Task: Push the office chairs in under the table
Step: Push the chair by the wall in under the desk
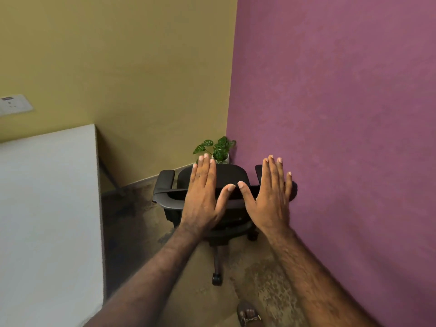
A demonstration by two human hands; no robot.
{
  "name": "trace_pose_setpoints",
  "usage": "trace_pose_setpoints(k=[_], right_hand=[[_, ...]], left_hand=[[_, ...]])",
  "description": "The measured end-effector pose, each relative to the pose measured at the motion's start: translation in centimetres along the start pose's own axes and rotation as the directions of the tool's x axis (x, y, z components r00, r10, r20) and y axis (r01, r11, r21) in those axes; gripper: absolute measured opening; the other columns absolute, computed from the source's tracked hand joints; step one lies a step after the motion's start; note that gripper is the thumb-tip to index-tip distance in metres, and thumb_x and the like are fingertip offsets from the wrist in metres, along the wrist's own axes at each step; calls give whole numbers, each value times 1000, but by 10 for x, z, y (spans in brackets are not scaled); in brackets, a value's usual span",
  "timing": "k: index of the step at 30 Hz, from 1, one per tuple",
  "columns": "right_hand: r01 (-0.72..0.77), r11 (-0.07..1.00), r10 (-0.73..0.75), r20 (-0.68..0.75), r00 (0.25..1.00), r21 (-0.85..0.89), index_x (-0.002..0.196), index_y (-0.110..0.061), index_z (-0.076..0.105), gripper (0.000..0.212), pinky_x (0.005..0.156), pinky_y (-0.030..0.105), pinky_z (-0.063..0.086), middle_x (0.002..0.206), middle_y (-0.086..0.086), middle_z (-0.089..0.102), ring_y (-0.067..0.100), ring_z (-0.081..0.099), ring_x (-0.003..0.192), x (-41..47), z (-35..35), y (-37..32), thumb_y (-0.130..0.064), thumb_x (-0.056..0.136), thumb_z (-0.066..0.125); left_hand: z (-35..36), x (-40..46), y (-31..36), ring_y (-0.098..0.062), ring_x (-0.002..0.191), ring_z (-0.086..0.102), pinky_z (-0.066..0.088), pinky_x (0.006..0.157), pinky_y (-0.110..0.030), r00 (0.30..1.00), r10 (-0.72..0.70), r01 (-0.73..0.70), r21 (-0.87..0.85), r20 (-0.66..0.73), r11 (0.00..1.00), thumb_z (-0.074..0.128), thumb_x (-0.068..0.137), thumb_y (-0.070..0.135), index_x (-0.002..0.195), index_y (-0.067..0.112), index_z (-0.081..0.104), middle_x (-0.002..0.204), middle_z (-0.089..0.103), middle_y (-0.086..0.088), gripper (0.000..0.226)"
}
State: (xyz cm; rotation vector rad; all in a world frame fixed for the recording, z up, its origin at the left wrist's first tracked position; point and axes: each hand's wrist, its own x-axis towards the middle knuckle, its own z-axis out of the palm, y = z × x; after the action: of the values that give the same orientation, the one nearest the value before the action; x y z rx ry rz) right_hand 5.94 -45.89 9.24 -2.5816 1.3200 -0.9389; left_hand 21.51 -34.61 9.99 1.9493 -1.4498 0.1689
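A black office chair (227, 175) stands in the corner of the room, seen from behind and above, with its backrest top towards me. My left hand (203, 192) and my right hand (269, 194) are both held flat, palms down and fingers spread, over the top edge of the backrest. Neither hand grips anything; I cannot tell whether the palms touch the chair. The white table (47, 208) fills the left side, its right edge about a chair's width from the chair. The chair's left armrest (165, 185) and one castor (216, 278) show below.
A purple wall (342, 138) runs close along the chair's right side and a mustard wall (118, 79) lies behind. A small potted plant (218, 148) sits in the corner behind the chair. My sandalled foot (247, 313) is on the mottled floor. A wall socket (14, 105) is at far left.
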Motion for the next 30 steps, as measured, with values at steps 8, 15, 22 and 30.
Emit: trace_pose_setpoints(k=[8,15,22,30], right_hand=[[15,1000,-9,262,965,-22,167,-10,40,97,136,52,5,175,7,37,22,10,168,54,7,48,-80,100,35],[64,997,-72,313,947,36,157,-11,55,86,134,48,21,165,5,53,21,30,163,66,13,51,-75,100,53],[140,990,-138,345,929,18,152,-13,62,85,130,51,31,158,5,60,22,39,159,66,14,47,-78,99,54],[151,988,-154,357,921,38,147,-16,67,87,125,53,38,153,4,65,24,47,154,71,11,44,-85,95,51]], left_hand=[[5,34,-19,-25,107,67,50,111,-46,863,-462,401,279,206,873,23,103,79,103,12,72,106,73,-10,82],[14,39,-21,-19,66,65,63,71,-42,715,-607,376,541,348,753,16,96,87,69,19,67,65,65,-2,89],[12,33,-16,-19,67,68,65,71,-41,658,-674,420,578,336,699,19,96,87,72,15,72,68,69,-5,92],[7,28,1,-13,62,60,46,55,-30,655,-699,468,574,285,672,26,103,75,64,17,61,64,60,-1,78]])
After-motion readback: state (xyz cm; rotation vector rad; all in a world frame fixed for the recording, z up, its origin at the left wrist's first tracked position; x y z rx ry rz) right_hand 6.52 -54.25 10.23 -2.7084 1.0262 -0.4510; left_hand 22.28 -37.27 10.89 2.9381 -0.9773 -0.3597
